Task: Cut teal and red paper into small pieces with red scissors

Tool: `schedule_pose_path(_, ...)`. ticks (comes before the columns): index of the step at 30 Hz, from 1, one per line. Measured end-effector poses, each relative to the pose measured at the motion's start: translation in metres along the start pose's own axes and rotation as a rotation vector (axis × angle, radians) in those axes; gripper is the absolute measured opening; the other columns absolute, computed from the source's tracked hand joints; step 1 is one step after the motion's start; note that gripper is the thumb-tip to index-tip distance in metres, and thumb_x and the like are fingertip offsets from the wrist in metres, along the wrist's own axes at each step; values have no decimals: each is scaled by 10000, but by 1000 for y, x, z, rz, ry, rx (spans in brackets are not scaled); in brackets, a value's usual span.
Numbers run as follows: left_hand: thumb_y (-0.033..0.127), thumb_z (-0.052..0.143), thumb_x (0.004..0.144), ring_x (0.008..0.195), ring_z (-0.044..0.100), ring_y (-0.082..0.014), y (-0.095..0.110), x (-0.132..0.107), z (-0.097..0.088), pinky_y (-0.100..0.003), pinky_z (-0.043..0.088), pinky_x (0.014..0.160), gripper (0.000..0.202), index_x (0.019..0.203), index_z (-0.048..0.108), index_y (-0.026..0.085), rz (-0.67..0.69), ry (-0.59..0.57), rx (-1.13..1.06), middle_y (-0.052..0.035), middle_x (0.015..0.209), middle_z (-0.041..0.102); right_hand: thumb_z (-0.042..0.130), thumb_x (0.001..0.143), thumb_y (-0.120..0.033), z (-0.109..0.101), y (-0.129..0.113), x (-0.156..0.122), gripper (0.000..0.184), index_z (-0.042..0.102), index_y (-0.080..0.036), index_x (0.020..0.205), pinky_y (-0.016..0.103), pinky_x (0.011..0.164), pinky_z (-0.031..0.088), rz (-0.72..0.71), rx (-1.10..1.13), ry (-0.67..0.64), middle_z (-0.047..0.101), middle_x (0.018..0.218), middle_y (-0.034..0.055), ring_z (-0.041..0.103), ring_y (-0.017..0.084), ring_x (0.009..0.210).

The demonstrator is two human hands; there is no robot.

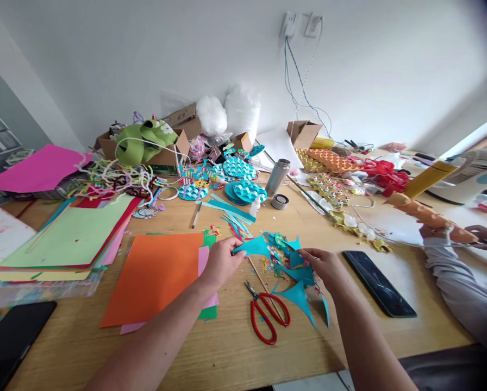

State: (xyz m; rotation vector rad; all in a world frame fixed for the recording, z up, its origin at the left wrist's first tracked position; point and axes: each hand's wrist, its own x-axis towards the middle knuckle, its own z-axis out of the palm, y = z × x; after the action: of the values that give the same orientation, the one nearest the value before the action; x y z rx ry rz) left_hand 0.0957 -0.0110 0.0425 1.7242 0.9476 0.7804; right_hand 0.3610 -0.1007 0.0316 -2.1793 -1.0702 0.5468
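My left hand (221, 263) pinches a curved teal paper scrap (254, 247) and holds it just above the wooden table (227, 347). My right hand (327, 266) rests with curled fingers on a pile of teal paper offcuts (298, 271), gripping some of them. Red-handled scissors (266, 312) lie shut on the table between and below my hands. A thin wooden stick (263, 282) lies beside the scissors.
Orange paper (156, 274) and stacked coloured sheets (68, 241) lie left. A black phone (378, 282) lies right, another (11, 339) front left. Teal fan discs (243, 190), a steel flask (278, 176) and tape roll (280, 201) sit behind. Another person's hands (431, 231) hold an orange cone at right.
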Motion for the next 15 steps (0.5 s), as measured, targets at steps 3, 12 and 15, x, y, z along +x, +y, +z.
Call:
schedule_pose_path(3, 196, 571, 695, 646, 634, -161, -6, 4, -3, -235, 438, 573, 81, 753, 603, 148, -78, -30, -192, -36, 699, 685, 575, 668, -461, 2, -2, 1, 382, 730, -125, 760, 305, 552, 422, -25, -66, 44, 683, 657, 89, 601, 233, 606)
schedule_pose_path(12, 246, 606, 655, 588, 610, -141, -4, 0, -8, -233, 429, 549, 136, 722, 627, 129, -213, -83, -398, -48, 651, 682, 489, 776, -429, 2, -38, -20, 329, 695, -177, 822, 418, 876, 353, -328, -190, 359, 663, 920, 118, 511, 301, 984)
schedule_pose_path(15, 262, 634, 645, 594, 612, -140, 0, -4, -7, -234, 429, 561, 165, 727, 635, 119, -232, -136, -439, -62, 665, 685, 549, 759, -476, 8, -63, -34, 343, 675, -198, 915, 357, 804, 419, -269, 70, 36, 678, 925, 89, 583, 254, 904)
